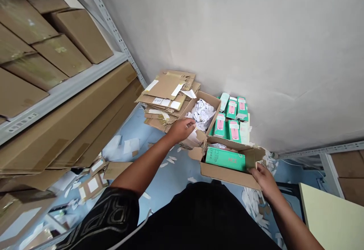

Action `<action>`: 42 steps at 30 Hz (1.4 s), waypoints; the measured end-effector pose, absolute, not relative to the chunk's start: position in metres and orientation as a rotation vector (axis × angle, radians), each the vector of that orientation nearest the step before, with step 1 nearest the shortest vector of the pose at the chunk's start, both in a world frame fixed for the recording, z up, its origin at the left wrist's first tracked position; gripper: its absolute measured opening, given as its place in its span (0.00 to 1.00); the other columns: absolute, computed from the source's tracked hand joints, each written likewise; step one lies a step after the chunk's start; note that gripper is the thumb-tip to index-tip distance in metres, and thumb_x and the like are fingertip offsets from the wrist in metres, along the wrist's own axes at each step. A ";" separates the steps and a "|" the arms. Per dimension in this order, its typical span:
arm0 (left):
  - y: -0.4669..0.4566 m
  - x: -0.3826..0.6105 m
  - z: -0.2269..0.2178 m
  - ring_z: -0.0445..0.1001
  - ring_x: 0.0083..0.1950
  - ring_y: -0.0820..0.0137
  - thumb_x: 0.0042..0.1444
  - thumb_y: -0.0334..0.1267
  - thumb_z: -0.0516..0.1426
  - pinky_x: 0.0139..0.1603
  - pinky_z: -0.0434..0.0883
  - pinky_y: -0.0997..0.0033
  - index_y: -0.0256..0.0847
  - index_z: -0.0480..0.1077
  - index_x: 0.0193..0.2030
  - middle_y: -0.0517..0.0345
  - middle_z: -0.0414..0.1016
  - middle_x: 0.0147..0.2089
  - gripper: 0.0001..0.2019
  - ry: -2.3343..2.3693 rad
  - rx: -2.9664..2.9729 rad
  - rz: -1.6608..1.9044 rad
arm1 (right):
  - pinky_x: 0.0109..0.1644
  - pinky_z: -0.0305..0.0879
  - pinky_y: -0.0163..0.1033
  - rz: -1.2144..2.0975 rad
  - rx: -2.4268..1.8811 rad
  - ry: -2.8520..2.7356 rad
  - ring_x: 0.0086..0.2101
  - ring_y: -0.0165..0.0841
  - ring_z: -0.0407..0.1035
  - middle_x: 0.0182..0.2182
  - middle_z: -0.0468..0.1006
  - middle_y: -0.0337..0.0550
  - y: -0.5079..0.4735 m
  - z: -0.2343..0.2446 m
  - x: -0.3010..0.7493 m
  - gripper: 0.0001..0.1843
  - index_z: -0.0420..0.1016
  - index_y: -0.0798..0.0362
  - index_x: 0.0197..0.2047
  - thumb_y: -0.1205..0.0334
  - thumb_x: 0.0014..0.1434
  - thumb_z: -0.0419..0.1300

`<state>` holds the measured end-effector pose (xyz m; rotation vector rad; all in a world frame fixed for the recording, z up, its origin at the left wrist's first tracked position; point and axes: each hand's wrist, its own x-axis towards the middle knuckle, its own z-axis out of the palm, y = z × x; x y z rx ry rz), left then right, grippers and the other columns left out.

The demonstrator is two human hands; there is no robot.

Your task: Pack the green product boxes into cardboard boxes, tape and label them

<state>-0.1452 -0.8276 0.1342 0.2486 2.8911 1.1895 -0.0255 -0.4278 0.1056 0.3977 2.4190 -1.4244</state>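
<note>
My right hand (263,178) grips the right end of an open cardboard box (227,174), thumb over its wall. A green carton (226,159) with dark and pink print lies inside it, some white paper behind. My left hand (182,129) is at the near left edge of another open cardboard box (210,97), which holds crumpled white paper (201,113). Its fingers are curled together; what they hold, if anything, is too small to make out. Behind the held box stand several green cartons (234,130) with pink panels and white labels.
Flattened cardboard (167,87) is stacked left of the paper-filled box. A metal shelf (68,87) with brown boxes runs along the left. Paper scraps (132,146) litter the blue floor. A pale yellow tabletop (330,219) is at lower right, a grey wall (241,34) ahead.
</note>
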 end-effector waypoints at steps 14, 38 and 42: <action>-0.783 -0.296 0.016 0.76 0.60 0.48 0.54 0.30 0.63 0.60 0.70 0.49 0.43 0.67 0.68 0.33 0.69 0.67 0.32 2.632 0.293 0.236 | 0.36 0.62 0.39 -1.284 0.270 2.401 0.32 0.40 0.70 0.26 0.76 0.39 -0.412 0.104 -0.090 0.13 0.72 0.49 0.30 0.49 0.51 0.56; -0.768 -0.171 0.158 0.74 0.58 0.53 0.63 0.43 0.58 0.62 0.68 0.56 0.45 0.77 0.54 0.48 0.79 0.53 0.15 2.442 1.064 1.080 | 0.34 0.57 0.38 -1.222 0.557 2.505 0.30 0.37 0.67 0.24 0.74 0.38 -0.443 0.087 -0.071 0.13 0.71 0.50 0.29 0.50 0.51 0.55; -0.754 -0.160 0.130 0.76 0.57 0.49 0.57 0.39 0.63 0.61 0.69 0.52 0.46 0.78 0.57 0.48 0.80 0.54 0.20 2.311 1.019 1.123 | 0.32 0.57 0.38 -1.253 0.620 2.513 0.28 0.36 0.66 0.23 0.73 0.38 -0.455 0.086 -0.056 0.13 0.71 0.50 0.29 0.50 0.51 0.55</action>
